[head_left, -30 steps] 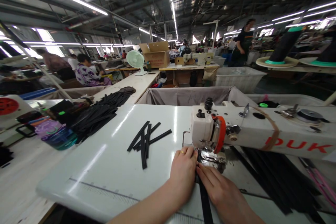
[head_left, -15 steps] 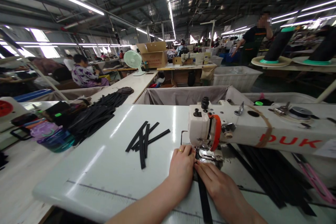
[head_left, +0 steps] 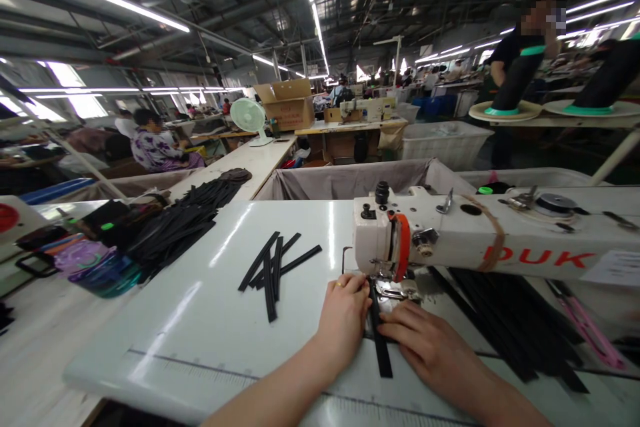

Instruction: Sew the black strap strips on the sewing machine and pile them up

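- Black strap (head_left: pixel 381 347): long axis runs fore-aft, from presser foot (head_left: pixel 395 290) toward wearer, betw. hands.
- L hand (head_left: pixel 343 323), R hand (head_left: pixel 425 347): narrow, both pinching strap; L nearer foot.

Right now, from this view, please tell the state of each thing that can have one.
Left hand, ringed, against the strip's left edge.
Right hand, fingers at the strip's right edge.
Black strip, passing under the presser foot.
Cardboard box, flaps open.
Fan, upright.

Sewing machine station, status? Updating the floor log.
Left hand and right hand on black strip at presser foot. Loose black strips on table, not in the way.
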A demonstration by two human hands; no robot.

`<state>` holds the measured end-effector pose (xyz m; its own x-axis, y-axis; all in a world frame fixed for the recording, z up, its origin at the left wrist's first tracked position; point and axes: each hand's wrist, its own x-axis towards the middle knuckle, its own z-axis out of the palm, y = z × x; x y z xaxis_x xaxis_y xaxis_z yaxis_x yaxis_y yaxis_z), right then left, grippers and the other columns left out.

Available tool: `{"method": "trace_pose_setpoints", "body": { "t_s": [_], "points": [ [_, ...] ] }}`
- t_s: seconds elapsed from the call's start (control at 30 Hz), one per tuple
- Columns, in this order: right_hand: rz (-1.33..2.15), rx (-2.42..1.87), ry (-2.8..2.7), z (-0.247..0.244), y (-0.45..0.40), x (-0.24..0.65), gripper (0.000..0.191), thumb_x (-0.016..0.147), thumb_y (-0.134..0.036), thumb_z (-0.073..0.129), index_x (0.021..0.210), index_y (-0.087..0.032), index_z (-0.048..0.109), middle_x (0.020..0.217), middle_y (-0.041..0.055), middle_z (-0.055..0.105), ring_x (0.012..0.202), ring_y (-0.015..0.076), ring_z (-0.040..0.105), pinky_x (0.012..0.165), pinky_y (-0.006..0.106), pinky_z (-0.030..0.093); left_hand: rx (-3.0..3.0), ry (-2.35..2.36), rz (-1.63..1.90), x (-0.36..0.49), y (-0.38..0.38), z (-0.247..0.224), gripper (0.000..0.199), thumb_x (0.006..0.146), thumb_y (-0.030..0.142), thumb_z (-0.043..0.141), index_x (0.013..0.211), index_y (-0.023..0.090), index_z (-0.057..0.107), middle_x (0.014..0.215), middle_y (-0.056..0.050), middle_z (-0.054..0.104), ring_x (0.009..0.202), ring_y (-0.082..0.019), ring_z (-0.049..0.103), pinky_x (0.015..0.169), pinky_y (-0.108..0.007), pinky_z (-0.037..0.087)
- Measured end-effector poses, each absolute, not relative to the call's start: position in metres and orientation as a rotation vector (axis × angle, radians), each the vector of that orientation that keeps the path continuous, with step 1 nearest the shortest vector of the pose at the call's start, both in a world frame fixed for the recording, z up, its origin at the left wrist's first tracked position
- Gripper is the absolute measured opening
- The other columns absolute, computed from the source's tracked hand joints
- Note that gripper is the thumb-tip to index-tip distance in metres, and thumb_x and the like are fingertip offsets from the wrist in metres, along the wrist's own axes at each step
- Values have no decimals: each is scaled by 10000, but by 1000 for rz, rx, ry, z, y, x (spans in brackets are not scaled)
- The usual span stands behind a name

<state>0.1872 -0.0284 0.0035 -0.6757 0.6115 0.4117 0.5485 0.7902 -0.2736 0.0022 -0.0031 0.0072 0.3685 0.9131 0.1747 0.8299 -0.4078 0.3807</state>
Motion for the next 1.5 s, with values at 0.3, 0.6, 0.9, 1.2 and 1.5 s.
{"method": "trace_pose_setpoints", "body": {
  "t_s": [0.3, 0.6, 0.9, 1.2, 1.5],
  "points": [
    [301, -857, -2467, 6, -28, 186, 283, 816, -59, 511, 962, -228, 684, 936, 21, 674, 912, 173, 597, 879, 322, 470, 2405, 1558, 493, 2, -5, 9, 222, 923, 136, 504, 1108, 175, 622, 1290, -47, 599, 1148, -241, 516, 962, -418, 438],
    [95, -981, -2432, -5, -19, 186, 371, 803, -50, 467, 1093, -201, 642, 1074, 56, 678, 999, 205, 600, 922, 384, 479, 2404, 1539, 516, 3, -5, 10, 195, 921, 156, 518, 1084, 173, 625, 1269, -63, 607, 1154, -240, 509, 972, -434, 431],
    [-79, -985, -2433, -10, -19, 184, 397, 797, -39, 463, 1131, -187, 618, 1114, 67, 672, 995, 208, 609, 925, 403, 487, 2458, 1393, 535, -9, -2, 12, 94, 890, 203, 598, 924, 218, 684, 1167, -20, 661, 1050, -225, 562, 867, -382, 462],
    [-50, -1026, -2438, -10, -19, 181, 394, 791, -26, 482, 1140, -164, 603, 1098, 86, 644, 1001, 223, 583, 887, 402, 504, 2453, 1500, 396, 1, -6, 17, 152, 927, 185, 530, 1006, 199, 659, 1253, -32, 617, 1079, -231, 553, 886, -398, 456],
    [-30, -1040, -2408, -9, -19, 179, 464, 776, -7, 446, 1182, -189, 577, 1086, 76, 634, 978, 225, 590, 873, 407, 514, 2504, 1501, 432, 1, -4, 12, 195, 956, 216, 475, 1042, 196, 649, 1260, -62, 607, 1084, -227, 547, 883, -387, 451]
  ]
}}
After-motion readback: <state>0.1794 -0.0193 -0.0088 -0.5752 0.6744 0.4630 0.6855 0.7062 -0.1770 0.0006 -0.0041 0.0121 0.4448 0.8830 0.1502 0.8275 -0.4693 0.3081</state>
